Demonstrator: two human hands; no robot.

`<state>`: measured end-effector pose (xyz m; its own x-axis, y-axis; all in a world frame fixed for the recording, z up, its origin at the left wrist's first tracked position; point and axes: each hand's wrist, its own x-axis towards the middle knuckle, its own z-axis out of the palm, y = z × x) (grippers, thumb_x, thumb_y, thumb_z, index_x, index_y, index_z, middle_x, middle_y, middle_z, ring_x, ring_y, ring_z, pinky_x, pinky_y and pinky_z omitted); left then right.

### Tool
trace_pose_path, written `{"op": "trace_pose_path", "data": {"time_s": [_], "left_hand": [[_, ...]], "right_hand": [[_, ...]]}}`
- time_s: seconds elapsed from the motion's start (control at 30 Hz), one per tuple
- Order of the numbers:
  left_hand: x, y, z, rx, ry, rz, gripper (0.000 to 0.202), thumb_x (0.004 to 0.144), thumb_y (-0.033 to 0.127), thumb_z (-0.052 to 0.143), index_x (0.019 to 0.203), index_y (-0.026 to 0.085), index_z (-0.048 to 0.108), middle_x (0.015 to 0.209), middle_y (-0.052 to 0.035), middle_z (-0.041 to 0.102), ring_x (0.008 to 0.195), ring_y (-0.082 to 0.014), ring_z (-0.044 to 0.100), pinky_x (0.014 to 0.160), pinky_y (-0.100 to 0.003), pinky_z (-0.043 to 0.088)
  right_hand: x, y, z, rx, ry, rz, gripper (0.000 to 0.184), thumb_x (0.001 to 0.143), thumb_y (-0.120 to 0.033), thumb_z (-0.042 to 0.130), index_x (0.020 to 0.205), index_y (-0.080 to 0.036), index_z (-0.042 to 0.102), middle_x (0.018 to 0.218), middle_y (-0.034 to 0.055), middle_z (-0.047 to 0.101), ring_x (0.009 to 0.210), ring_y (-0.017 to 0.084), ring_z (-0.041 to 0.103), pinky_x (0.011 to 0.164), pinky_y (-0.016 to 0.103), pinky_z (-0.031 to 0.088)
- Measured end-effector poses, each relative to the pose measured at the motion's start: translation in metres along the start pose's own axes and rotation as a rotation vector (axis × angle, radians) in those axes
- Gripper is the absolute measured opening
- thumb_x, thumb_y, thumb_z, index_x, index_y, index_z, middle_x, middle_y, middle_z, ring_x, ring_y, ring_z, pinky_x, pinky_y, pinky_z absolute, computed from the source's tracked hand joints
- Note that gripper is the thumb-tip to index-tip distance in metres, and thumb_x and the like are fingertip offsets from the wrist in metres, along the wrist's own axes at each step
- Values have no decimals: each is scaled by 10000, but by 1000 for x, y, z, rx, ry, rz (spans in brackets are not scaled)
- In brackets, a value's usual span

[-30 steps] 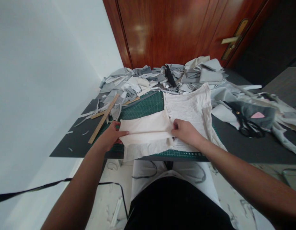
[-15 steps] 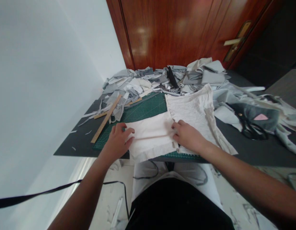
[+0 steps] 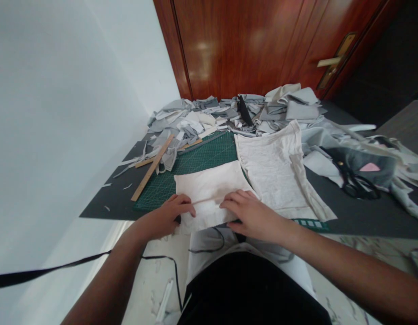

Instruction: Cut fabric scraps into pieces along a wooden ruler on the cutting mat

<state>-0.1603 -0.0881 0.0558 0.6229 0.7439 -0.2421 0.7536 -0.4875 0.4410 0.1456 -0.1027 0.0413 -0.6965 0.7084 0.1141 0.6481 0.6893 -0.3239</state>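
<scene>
A cream cloth piece (image 3: 210, 187) lies folded on the green cutting mat (image 3: 195, 164) at the table's near edge. My left hand (image 3: 166, 216) pinches its near left part, fingers closed on a crease. My right hand (image 3: 251, 214) rests on the cloth's near right part, fingers curled and pressing the fabric down. A larger white cloth piece (image 3: 274, 174) lies flat on the mat just right of my right hand.
A heap of grey and white fabric scraps (image 3: 229, 115) fills the back of the dark table (image 3: 110, 198). A wooden ruler (image 3: 151, 169) lies left of the mat. Black scissors (image 3: 355, 185) lie on the right among grey pieces. A brown door (image 3: 256, 45) stands behind.
Both hands have drawn back toward the table's near edge and come closer together, pulling the cream cloth nearer and folding it smaller. The white piece stayed put.
</scene>
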Motion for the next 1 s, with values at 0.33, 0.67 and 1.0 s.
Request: {"op": "trace_pose_path", "data": {"time_s": [0.33, 0.67, 1.0], "left_hand": [[25, 19, -11, -155, 148, -63, 141, 815, 188, 552, 915, 204, 652, 803, 24, 647, 761, -161, 576, 719, -261, 424], [55, 55, -50, -782, 475, 69, 238, 744, 344, 814, 853, 174, 687, 730, 6, 679, 587, -118, 567, 537, -218, 409], [89, 84, -59, -990, 594, 119, 298, 649, 317, 881, 755, 173, 643, 691, 22, 653, 572, -99, 556, 521, -196, 399]], "right_hand": [[32, -39, 44, 100, 218, -42, 313, 928, -305, 678, 1194, -139, 663, 1162, 134, 694, 1091, 298, 618, 973, 458, 490], [32, -12, -32, 424, 657, 48, 248, 942, -107, 536, 1116, -232, 662, 1023, 9, 759, 899, 153, 719, 796, 252, 533], [32, -2, -60, 428, 872, -3, 134, 924, -289, 698, 829, -203, 658, 903, 43, 651, 866, 169, 624, 772, 289, 496]]}}
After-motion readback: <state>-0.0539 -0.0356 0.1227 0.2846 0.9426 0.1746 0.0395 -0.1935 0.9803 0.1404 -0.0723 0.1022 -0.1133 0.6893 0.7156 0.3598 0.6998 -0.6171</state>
